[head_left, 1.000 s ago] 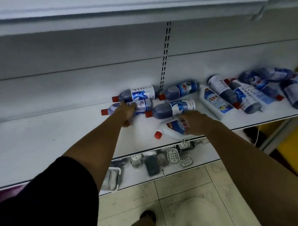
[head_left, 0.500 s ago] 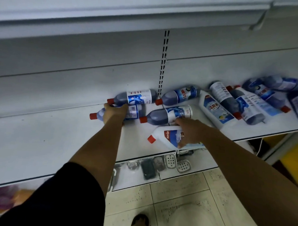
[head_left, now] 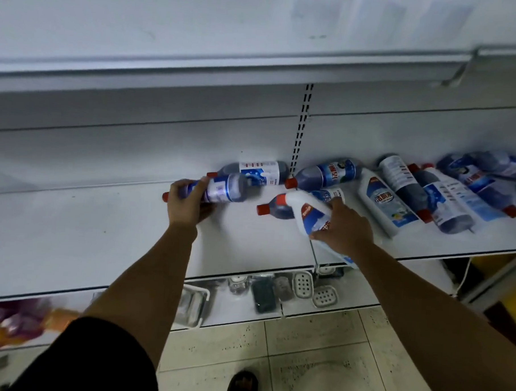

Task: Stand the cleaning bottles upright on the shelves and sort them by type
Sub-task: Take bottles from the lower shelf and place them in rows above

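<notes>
The left hand (head_left: 185,202) has its grip curled round a round, clear plastic bottle (head_left: 224,188) of dark blue liquid. The bottle is held on its side above the left part of the white metal shelf (head_left: 101,233), and its red screw cap (head_left: 165,196) points left. Motion blur hides whether it touches the shelf. The right hand (head_left: 342,225) wraps its fingers round the lower body of an opaque white bottle (head_left: 308,209) with a bent neck. This one is tilted, with its neck up and to the left and its base past the shelf's front edge. Just behind it a second blue bottle (head_left: 275,207) lies flat. Two more lie against the back panel, one (head_left: 257,171) to the left of the slotted upright (head_left: 301,129) and one (head_left: 325,173) to its right. Further right a flat-sided white bottle (head_left: 380,200) lies label up beside a loose heap of blue bottles (head_left: 445,200) with glossy blue and white labels, all on their sides. On the lower shelf (head_left: 365,288) sit perforated soap dishes (head_left: 301,283). Below are pale speckled floor tiles (head_left: 318,345) and the toe of a dark shoe (head_left: 242,385). A black sleeve (head_left: 95,362) covers the upper left arm.
</notes>
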### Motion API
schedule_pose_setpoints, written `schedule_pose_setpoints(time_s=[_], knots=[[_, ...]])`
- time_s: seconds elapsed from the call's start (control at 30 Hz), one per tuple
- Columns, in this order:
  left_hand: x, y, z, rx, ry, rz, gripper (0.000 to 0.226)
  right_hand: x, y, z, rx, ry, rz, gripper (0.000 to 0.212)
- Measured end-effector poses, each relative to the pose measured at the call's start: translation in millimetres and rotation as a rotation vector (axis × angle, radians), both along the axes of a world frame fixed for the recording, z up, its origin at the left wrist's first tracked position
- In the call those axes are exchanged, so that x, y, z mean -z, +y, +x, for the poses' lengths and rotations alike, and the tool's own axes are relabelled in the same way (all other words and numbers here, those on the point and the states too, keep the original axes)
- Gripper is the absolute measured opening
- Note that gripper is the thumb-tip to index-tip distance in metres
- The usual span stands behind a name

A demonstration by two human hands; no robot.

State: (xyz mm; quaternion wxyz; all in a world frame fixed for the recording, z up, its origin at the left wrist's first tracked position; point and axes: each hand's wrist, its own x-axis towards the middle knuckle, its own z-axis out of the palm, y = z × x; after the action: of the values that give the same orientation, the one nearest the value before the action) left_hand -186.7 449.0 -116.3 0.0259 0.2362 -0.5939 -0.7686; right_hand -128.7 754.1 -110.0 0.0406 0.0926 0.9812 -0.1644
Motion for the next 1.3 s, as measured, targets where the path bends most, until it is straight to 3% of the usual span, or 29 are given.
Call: schedule_pose_setpoints(time_s=[0.17, 0.2, 0.3, 0.43, 0.53, 0.6, 0.77, 0.87, 1.0, 1.03, 1.3], knots=[[-41, 6, 18, 0.224, 0.139, 0.191, 0.005, -20, -12, -8, 0.188, 0.034, -0.669, 0.069], [-49, 9, 24, 0.277, 0.172, 0.209, 0.007, -24, -16, -7, 0.198, 0.033, -0.797, 0.066], [-62, 18, 39, 0.425, 0.207, 0.289, 0.038, -44, -35, 3, 0.156, 0.014, -1.106, 0.045], [-75, 35, 58, 0.487, 0.192, 0.488, 0.069, -72, -60, 22, 0.169, 0.001, -1.367, 0.040], [-85, 40, 73, 0.464, 0.212, 0.652, 0.111, -92, -65, 41, 0.138, -0.023, -1.380, 0.036], [-95, 41, 85, 0.445, 0.237, 0.685, 0.116, -105, -63, 55, 0.075, -0.020, -1.338, 0.037], [-132, 56, 130, 0.383, 0.263, 0.525, 0.078, -134, -63, 94, -0.014, 0.026, -1.369, 0.019], [-148, 58, 163, 0.411, 0.234, 0.497, 0.072, -149, -59, 118, -0.046, 0.041, -1.387, 0.014], [-165, 68, 207, 0.461, 0.147, 0.394, 0.023, -162, -49, 151, -0.051, 0.054, -1.388, 0.018], [-169, 72, 217, 0.471, 0.132, 0.366, 0.019, -165, -47, 159, -0.063, 0.053, -1.393, 0.017], [-188, 88, 267, 0.588, 0.150, 0.215, 0.044, -197, -27, 208, -0.122, 0.120, -1.376, 0.023]])
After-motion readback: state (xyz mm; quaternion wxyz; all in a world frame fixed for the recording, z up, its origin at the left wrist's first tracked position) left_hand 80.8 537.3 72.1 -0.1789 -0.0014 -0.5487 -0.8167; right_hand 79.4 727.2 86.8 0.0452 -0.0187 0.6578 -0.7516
